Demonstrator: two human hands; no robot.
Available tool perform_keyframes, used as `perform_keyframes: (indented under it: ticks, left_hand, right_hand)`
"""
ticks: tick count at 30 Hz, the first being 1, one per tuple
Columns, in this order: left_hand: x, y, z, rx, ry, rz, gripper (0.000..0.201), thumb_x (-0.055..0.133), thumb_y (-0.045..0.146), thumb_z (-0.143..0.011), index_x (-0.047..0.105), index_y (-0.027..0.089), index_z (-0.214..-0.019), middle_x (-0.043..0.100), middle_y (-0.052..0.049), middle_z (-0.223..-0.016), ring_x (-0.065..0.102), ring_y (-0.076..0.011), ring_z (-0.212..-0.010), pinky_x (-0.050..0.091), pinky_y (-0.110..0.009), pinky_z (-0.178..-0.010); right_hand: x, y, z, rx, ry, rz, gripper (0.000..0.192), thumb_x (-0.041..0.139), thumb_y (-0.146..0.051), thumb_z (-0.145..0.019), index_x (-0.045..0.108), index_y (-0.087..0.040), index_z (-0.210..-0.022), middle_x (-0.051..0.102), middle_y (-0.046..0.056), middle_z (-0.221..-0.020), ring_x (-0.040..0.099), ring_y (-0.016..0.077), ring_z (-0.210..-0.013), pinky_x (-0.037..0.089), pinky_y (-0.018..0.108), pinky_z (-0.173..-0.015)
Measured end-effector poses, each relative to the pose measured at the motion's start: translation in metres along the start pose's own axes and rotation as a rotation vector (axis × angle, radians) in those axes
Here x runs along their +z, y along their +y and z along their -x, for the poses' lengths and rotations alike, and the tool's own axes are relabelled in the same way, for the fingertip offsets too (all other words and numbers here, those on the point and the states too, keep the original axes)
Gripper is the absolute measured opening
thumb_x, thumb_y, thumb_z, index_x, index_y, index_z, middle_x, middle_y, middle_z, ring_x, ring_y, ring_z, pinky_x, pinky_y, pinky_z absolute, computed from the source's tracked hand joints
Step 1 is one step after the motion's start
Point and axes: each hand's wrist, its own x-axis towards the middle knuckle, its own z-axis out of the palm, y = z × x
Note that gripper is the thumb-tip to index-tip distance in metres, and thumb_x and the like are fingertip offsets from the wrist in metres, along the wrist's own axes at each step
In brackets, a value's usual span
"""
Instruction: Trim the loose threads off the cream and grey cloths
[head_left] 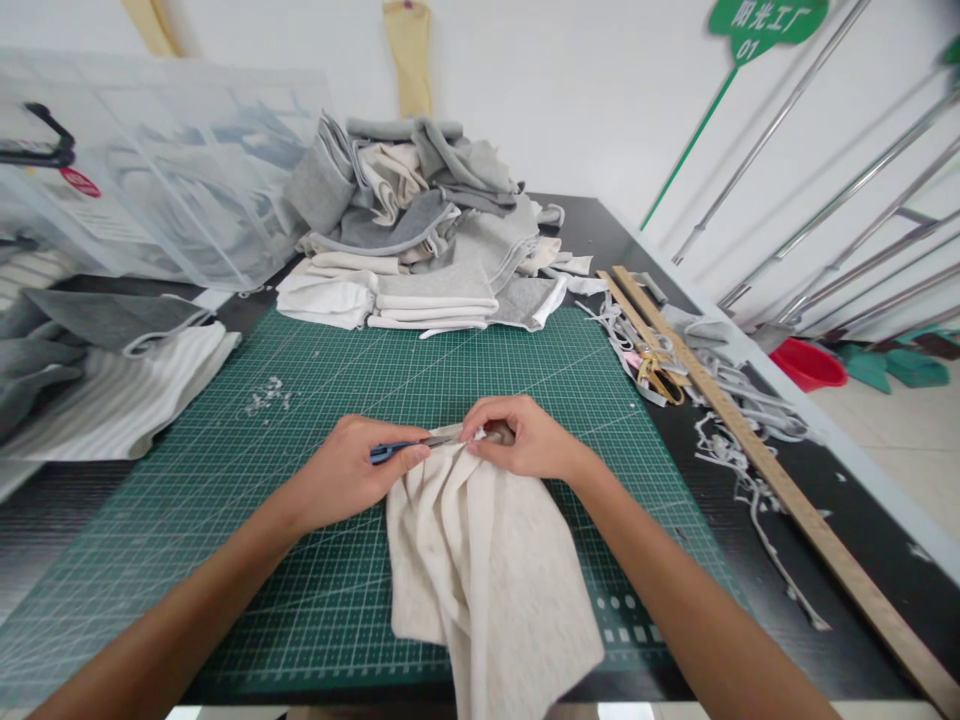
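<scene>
Blue-handled thread snips (391, 450) are held in my left hand (358, 462), the fingers closed round them and the metal blades pointing right. The blades meet the upper edge of a cream cloth piece (517, 570). My right hand (523, 437) pinches that gathered edge close to the blade tips. From there the cloth hangs down in folds over a green cutting mat (315, 590), its lower end passing the table's front edge. What lies right at the blade tips is too small to make out.
Folded grey and white cloth pieces (442, 290) are heaped at the back. A clear plastic bin (202, 190) stands left, with striped cloth (112, 400) in front. On the right lie wooden rulers (720, 405), gold-handled scissors (660, 380) and scraps. Lint (268, 397) dots the mat.
</scene>
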Motion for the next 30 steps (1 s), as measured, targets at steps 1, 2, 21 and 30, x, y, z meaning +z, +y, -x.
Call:
perform_keyframes:
  ticks: [1, 2, 21, 30]
  left_hand:
    - [-0.001, -0.001, 0.001, -0.012, 0.024, 0.006, 0.027, 0.060, 0.039, -0.090, 0.076, 0.024, -0.105, 0.077, -0.002, -0.103, 0.074, -0.0210, -0.090, 0.058, -0.029, -0.078]
    - [-0.002, -0.001, 0.001, -0.023, 0.048, 0.011, 0.027, 0.061, 0.040, -0.090, 0.076, 0.023, -0.105, 0.077, -0.002, -0.104, 0.074, -0.0216, -0.092, 0.059, -0.030, -0.080]
    - [-0.008, -0.007, 0.005, 0.007, 0.124, -0.030, 0.027, 0.057, 0.039, -0.092, 0.077, 0.024, -0.102, 0.078, -0.003, -0.099, 0.074, -0.0198, -0.083, 0.057, -0.032, -0.078]
    - [-0.010, -0.006, 0.007, 0.010, 0.113, -0.038, 0.029, 0.055, 0.041, -0.093, 0.077, 0.023, -0.101, 0.078, -0.002, -0.098, 0.073, -0.0195, -0.083, 0.056, -0.030, -0.077]
  right_hand:
    - [0.001, 0.000, 0.000, -0.009, 0.005, 0.007, 0.011, 0.064, -0.010, -0.081, 0.071, -0.016, -0.087, 0.069, 0.005, -0.090, 0.062, 0.0149, -0.079, 0.048, 0.028, -0.072]
    - [0.001, -0.002, 0.000, -0.020, 0.013, 0.015, 0.012, 0.064, -0.010, -0.081, 0.071, -0.016, -0.088, 0.069, 0.005, -0.090, 0.062, 0.0150, -0.080, 0.048, 0.028, -0.072]
    - [0.014, -0.043, 0.003, 0.125, -0.031, 0.366, 0.014, 0.080, -0.025, -0.077, 0.077, -0.019, -0.090, 0.066, 0.001, -0.081, 0.058, 0.0135, -0.071, 0.043, 0.027, -0.066]
    - [0.017, -0.033, 0.010, -0.008, -0.035, 0.324, 0.013, 0.066, -0.014, -0.089, 0.077, -0.019, -0.084, 0.069, 0.003, -0.083, 0.062, 0.0160, -0.082, 0.046, 0.028, -0.073]
